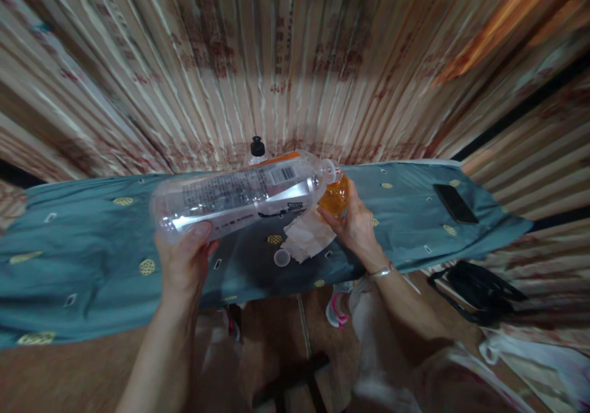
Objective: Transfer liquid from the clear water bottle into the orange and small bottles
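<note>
My left hand [187, 256] is closed around the base end of a large clear plastic bottle [244, 195] with a printed label. The bottle lies tilted in the air, its uncapped neck pointing right. Just below its mouth, my right hand [357, 219] grips a small container of orange liquid [335, 196]. The two mouths meet or nearly meet; whether they touch I cannot tell. Under them on the cloth lies a crumpled white tissue [308, 238]. A small round white cap [282, 257] rests beside the tissue. Behind the large bottle stands another bottle with a black top [257, 147], its lower part hidden.
A teal patterned cloth [106, 241] covers the narrow table. On its right side lies a black phone [455, 203]. Pleated curtains [286, 62] hang close behind and at the sides. A black bag [479, 290] sits low at the right, and a dark stool frame [292, 379] stands below.
</note>
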